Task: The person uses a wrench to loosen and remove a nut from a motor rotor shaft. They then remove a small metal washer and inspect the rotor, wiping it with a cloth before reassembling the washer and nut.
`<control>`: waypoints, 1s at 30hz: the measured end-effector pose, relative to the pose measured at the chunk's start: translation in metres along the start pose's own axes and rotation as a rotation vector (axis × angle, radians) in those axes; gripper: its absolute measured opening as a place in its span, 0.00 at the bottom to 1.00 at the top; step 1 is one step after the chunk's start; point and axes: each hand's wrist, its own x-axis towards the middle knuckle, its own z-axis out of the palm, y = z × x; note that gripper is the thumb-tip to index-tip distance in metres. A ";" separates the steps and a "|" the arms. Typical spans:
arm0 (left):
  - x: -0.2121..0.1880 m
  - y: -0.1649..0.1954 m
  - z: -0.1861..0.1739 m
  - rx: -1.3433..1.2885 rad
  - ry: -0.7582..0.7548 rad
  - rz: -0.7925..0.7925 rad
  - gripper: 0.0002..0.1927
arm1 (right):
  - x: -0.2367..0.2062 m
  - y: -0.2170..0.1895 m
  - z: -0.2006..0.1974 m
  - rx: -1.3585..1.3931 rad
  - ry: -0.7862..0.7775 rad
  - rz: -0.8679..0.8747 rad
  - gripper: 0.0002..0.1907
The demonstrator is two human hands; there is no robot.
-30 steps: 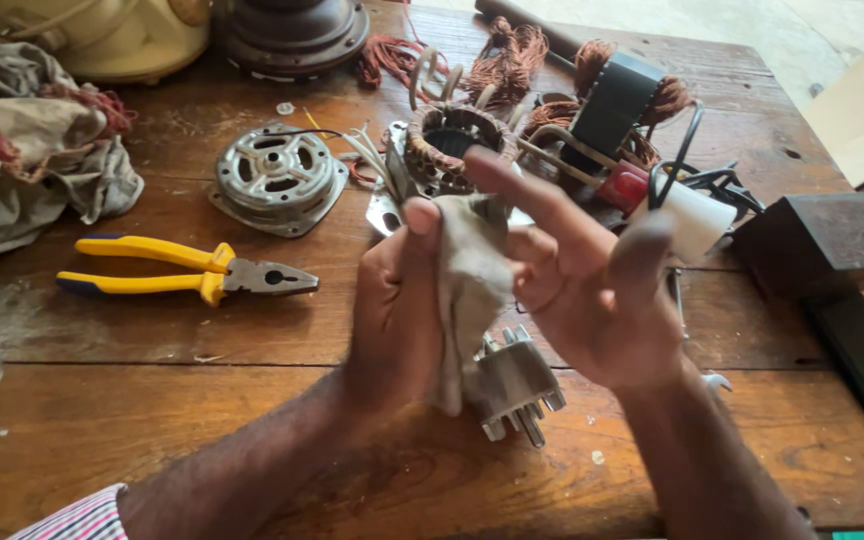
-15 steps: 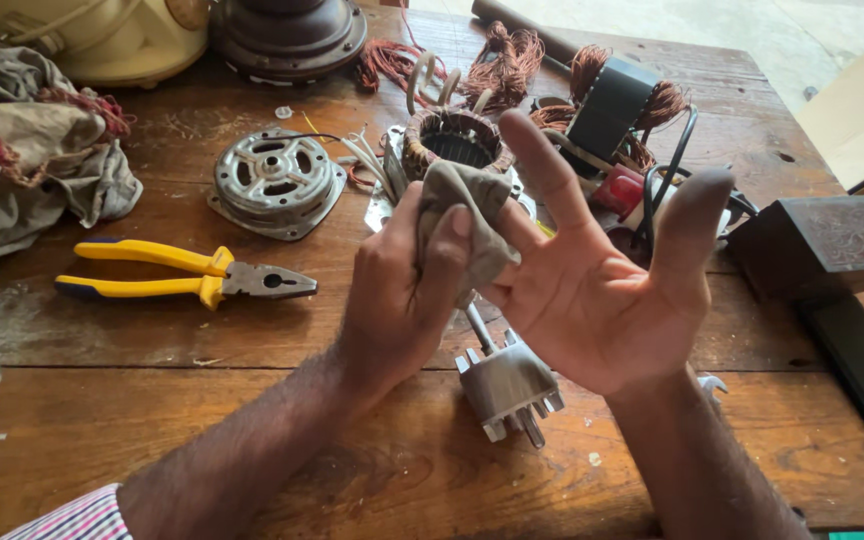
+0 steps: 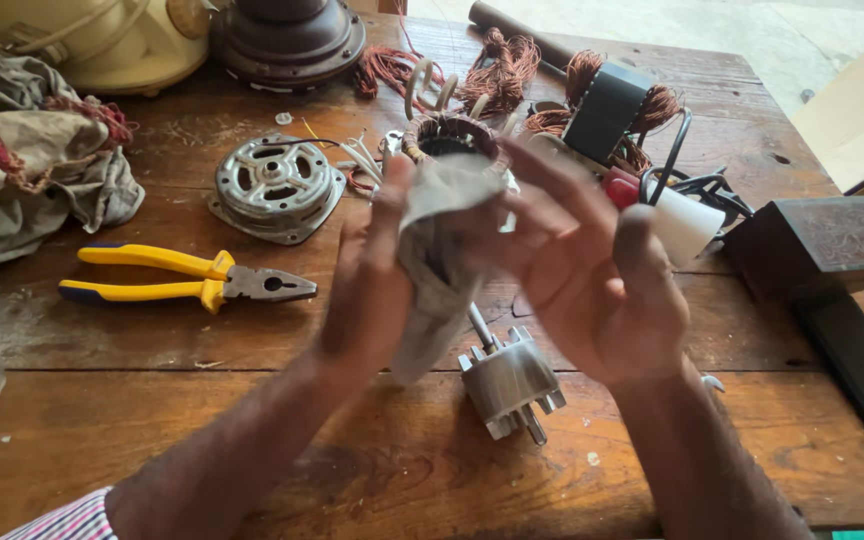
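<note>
My left hand (image 3: 367, 285) grips a grey rag (image 3: 439, 250) and holds it upright above the wooden table (image 3: 152, 420). My right hand (image 3: 592, 270) is spread, its fingers pressed against the rag from the right. Just below both hands a metal motor rotor (image 3: 510, 380) with a shaft lies on the table. A wound stator (image 3: 449, 133) sits behind the hands, partly hidden by the rag.
Yellow-handled pliers (image 3: 187, 277) lie at the left, a round metal motor cover (image 3: 277, 185) behind them. Crumpled cloth (image 3: 37, 165) is at far left. Copper wire coils (image 3: 497, 70), a black part (image 3: 607, 110), a white cylinder (image 3: 687, 222) and a dark block (image 3: 822, 240) are at the right.
The rag has been lifted higher and stood upright between my hands. My right hand's fingers have closed in against it. The rotor stays on the table.
</note>
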 end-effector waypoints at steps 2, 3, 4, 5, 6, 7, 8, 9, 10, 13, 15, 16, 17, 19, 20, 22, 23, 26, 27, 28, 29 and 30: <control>0.006 0.002 -0.001 -0.274 -0.063 -0.064 0.38 | 0.003 -0.003 0.002 -0.194 0.146 -0.150 0.46; 0.008 0.003 -0.002 -0.541 -0.140 -0.163 0.40 | 0.005 -0.007 0.003 -0.298 0.216 -0.202 0.46; 0.008 0.004 -0.001 -0.809 -0.220 -0.262 0.42 | 0.006 -0.010 0.005 -0.404 0.287 -0.256 0.46; 0.007 0.005 -0.001 -0.833 -0.242 -0.288 0.44 | 0.009 -0.012 0.007 -0.689 0.243 -0.303 0.44; 0.005 0.005 -0.003 -0.856 -0.264 -0.313 0.46 | 0.011 -0.013 0.009 -0.975 0.194 -0.348 0.43; 0.003 0.006 -0.004 -0.880 -0.287 -0.341 0.48 | 0.013 -0.013 0.012 -1.261 0.142 -0.387 0.42; 0.000 0.005 -0.004 -0.911 -0.320 -0.371 0.50 | 0.015 -0.010 0.014 -1.341 0.095 -0.427 0.40; -0.004 0.005 -0.005 -0.941 -0.351 -0.402 0.51 | 0.016 -0.004 0.017 -1.418 0.048 -0.466 0.38; -0.006 0.004 -0.005 -0.973 -0.383 -0.436 0.53 | 0.016 0.001 0.019 -1.497 0.000 -0.503 0.37; -0.005 0.004 -0.006 -1.111 -0.667 -0.334 0.52 | 0.006 0.010 0.012 -1.298 0.090 -0.346 0.26; -0.009 0.002 0.003 -0.800 -0.582 -0.344 0.56 | 0.003 0.015 0.002 -1.247 0.208 -0.384 0.16; -0.011 0.001 0.008 -0.644 -0.531 -0.348 0.59 | 0.002 0.017 -0.005 -1.216 0.268 -0.399 0.12; -0.012 0.001 0.011 -0.685 -0.578 -0.354 0.58 | 0.001 0.018 -0.012 -1.053 0.439 -0.274 0.09; -0.016 0.003 0.016 -0.776 -0.679 -0.389 0.56 | 0.000 0.013 -0.030 -0.729 0.577 -0.183 0.08; -0.016 0.005 0.016 -0.755 -0.696 -0.352 0.56 | -0.002 0.005 -0.042 -0.578 0.546 -0.220 0.09; -0.011 0.011 0.007 -0.722 -0.708 -0.287 0.58 | 0.001 0.001 -0.060 -0.314 0.649 -0.169 0.12; -0.009 0.014 0.002 -0.715 -0.705 -0.266 0.59 | 0.001 -0.001 -0.068 -0.201 0.794 -0.063 0.15; -0.001 0.018 -0.004 -0.737 -0.649 -0.273 0.60 | 0.002 0.001 -0.076 0.009 0.946 0.122 0.19; -0.001 0.018 -0.004 -0.726 -0.631 -0.285 0.60 | 0.004 0.004 -0.073 0.054 0.947 0.153 0.19; -0.002 0.018 -0.002 -0.716 -0.611 -0.297 0.60 | 0.003 0.010 -0.067 -0.016 0.716 0.094 0.19; -0.004 0.017 0.000 -0.745 -0.631 -0.304 0.60 | 0.000 0.017 -0.057 -0.088 0.486 0.036 0.20; -0.006 0.016 0.003 -0.771 -0.651 -0.308 0.59 | -0.001 0.021 -0.048 -0.160 0.253 -0.029 0.21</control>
